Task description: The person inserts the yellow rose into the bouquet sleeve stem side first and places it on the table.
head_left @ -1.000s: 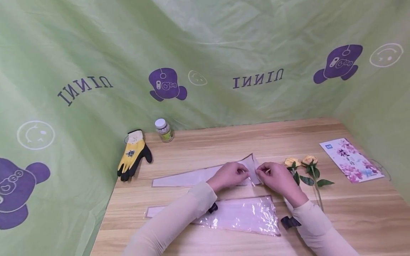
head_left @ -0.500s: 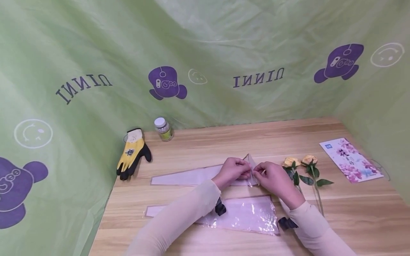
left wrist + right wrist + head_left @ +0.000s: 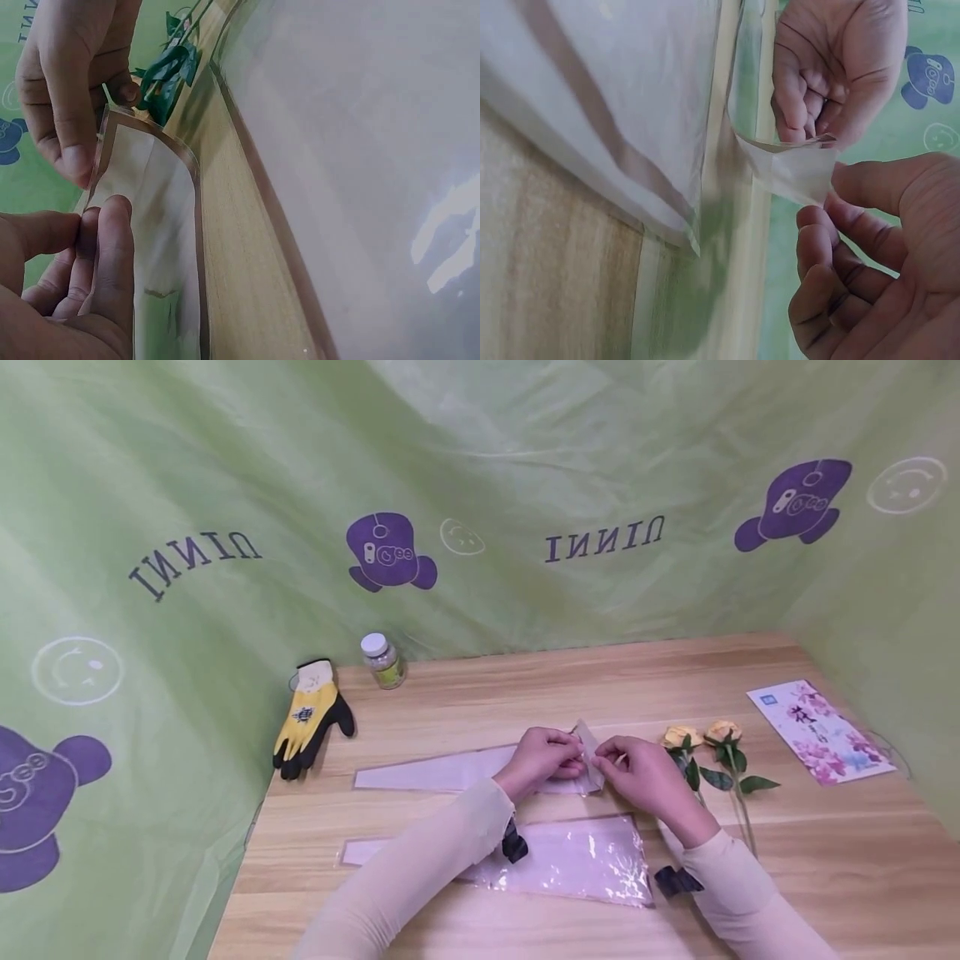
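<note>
Between the hands (image 3: 543,760) (image 3: 645,778), both pinching it, stands the far wrapper's wide end (image 3: 588,745).

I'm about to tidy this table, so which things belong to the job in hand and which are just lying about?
Part of the job:
far tapered sleeve, pinched by the left hand and right hand
near tapered sleeve, probably
two roses, perhaps

Apparently just lying about:
yellow and black glove
white-capped jar
flower-print card
</note>
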A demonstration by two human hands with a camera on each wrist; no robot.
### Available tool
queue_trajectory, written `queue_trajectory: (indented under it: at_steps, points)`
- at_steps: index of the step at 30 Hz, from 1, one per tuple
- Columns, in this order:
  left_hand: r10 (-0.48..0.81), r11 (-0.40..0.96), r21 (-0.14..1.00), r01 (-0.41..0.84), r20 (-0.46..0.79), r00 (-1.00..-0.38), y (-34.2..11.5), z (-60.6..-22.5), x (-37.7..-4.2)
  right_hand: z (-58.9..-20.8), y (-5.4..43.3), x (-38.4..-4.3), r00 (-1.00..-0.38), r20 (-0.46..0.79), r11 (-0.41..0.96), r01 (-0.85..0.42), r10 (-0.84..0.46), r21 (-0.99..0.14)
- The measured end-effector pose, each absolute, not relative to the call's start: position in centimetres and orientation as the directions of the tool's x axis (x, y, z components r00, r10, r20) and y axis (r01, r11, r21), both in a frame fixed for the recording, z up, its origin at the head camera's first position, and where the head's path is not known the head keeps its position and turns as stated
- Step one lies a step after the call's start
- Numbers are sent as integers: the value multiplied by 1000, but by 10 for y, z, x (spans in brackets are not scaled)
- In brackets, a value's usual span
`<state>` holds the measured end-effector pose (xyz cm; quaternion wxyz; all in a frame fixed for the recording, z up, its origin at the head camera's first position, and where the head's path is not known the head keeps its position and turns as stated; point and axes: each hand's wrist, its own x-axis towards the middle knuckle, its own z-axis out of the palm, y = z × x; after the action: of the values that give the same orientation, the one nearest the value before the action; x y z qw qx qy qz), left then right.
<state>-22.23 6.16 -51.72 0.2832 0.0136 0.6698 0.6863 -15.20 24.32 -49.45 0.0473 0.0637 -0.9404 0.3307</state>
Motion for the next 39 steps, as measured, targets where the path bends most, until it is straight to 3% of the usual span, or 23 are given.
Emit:
queue_trajectory:
  at_steps: [9,20,28,39]
  points:
    - [406,57,929,-365,-356,-842,61,-516,-224,-475,266,-143,-997,80,707,-65,-12,-704]
    - [407,73,926,-371,-367,-837,65,-516,-221,-475,331,-113,-996,1,648,55,86,-760]
    - [413,83,924,-373,-373,-831,64,-518,-222,-481,361,-94,-984,-134,670,179,119,-720]
    - [412,81,926,-370,-369,-833,64,-512,-219,-488,364,-90,-981,-158,688,192,113,-700]
